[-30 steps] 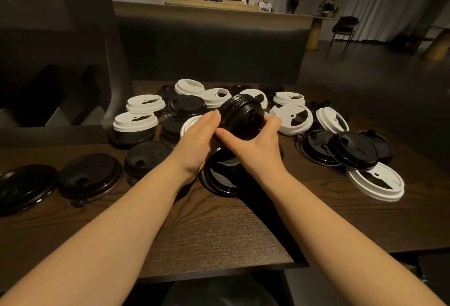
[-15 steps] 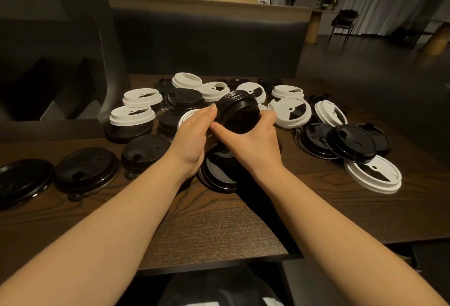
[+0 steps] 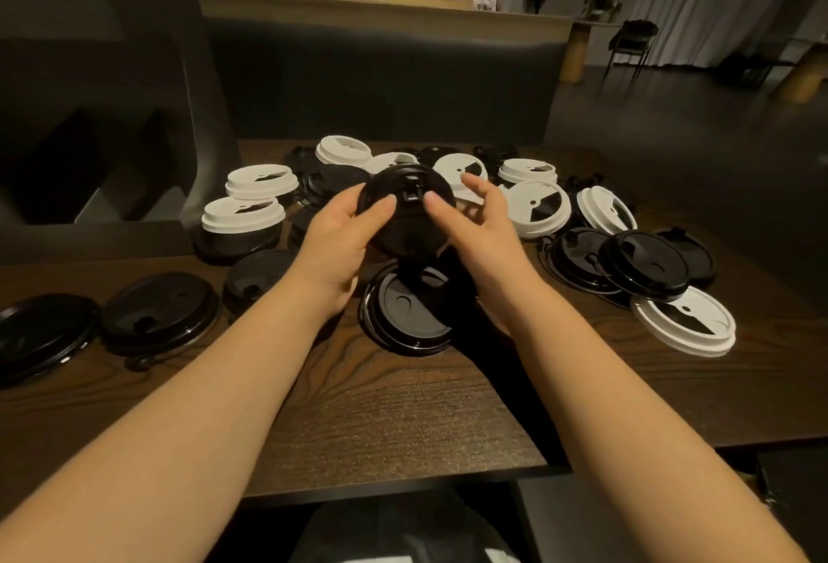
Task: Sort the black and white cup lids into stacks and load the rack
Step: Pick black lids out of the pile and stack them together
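- Dim room with a dark wooden surface [image 3: 403,419] in front of a dark bench back; people sit at a far counter.
- Left hand [image 3: 336,240] grips a black lid [image 3: 405,204] raised above the surface, thumb on the face turned toward the camera, fingers curled round its left rim.
- Right hand [image 3: 475,226] has its thumb on the same lid's face; its fingers are spread and loosely bent behind the right rim, and whether they touch it cannot be told.
- Directly below the hands, another black lid [image 3: 410,311] lies upside down on the surface.
- Left of the left hand: white lids [image 3: 244,213] stacked on black ones, and flat black lids [image 3: 161,311] nearer the edge.
- Right of the right hand: white lids [image 3: 537,208], overlapping black lids [image 3: 645,264], and one white lid [image 3: 685,323] nearest.
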Available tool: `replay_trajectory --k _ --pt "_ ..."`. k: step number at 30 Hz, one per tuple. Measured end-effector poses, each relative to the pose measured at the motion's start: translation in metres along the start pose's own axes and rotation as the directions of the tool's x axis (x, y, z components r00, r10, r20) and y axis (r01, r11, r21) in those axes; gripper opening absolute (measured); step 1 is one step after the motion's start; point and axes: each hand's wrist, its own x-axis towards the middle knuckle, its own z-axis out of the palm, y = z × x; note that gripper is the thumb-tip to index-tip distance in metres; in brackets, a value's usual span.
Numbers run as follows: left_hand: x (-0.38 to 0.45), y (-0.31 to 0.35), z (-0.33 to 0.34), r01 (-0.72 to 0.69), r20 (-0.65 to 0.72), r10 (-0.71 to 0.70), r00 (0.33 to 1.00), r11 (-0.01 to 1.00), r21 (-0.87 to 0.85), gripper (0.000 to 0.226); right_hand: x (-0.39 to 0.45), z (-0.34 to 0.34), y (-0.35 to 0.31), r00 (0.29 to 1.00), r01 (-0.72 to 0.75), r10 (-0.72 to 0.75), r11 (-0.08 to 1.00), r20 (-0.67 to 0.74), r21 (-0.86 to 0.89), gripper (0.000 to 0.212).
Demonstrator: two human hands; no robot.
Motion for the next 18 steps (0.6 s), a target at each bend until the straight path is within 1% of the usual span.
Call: replay_trajectory --k 1,3,5,8,11,13,15,16,18 --pt "-0.001 0.0 -0.001 0.011 0.014 -0.012 1.0 1.0 0.021 0.024 0.001 -0.003 -0.002 1.0 -0.003 0.003 0.999 0.009 0.045 0.04" --pt "-0.001 0.0 0.0 0.027 0.018 -0.028 0.999 0.998 0.055 0.03 0.002 -0.004 -0.003 0.999 0.047 -0.047 0.999 0.012 0.026 0.023" --pt "-0.001 0.001 0.0 0.018 0.018 -0.02 1.0 0.997 0.069 0.029 0.0 -0.003 -0.001 0.996 0.087 -0.087 0.994 0.002 0.067 0.01" --pt "-0.001 0.003 0.001 -0.041 0.004 0.041 0.999 0.993 0.113 0.026 -0.001 -0.001 -0.001 0.996 0.091 -0.093 0.982 0.009 0.167 0.009" --pt "-0.001 0.005 -0.001 -0.074 -0.012 0.077 0.997 0.987 0.139 0.034 0.001 -0.003 0.0 0.994 0.09 -0.099 0.979 0.042 0.181 0.009" --pt "0.0 0.007 -0.004 -0.106 -0.006 0.109 0.994 0.979 0.173 0.034 0.002 -0.005 0.0 0.989 0.08 -0.103 0.975 0.102 0.207 0.018" --pt "-0.001 0.01 -0.007 -0.149 0.034 0.145 0.989 0.968 0.204 0.033 0.002 -0.008 0.001 0.979 0.125 -0.152 0.975 0.136 0.186 0.031" --pt "-0.002 0.011 -0.007 -0.171 0.063 0.161 0.985 0.959 0.226 0.035 0.002 -0.009 0.0 0.972 0.168 -0.189 0.974 0.138 0.151 0.034" --pt "-0.005 0.014 -0.007 -0.204 0.111 0.179 0.978 0.935 0.291 0.038 0.0 -0.011 -0.001 0.961 0.238 -0.248 0.967 0.126 0.088 0.032"
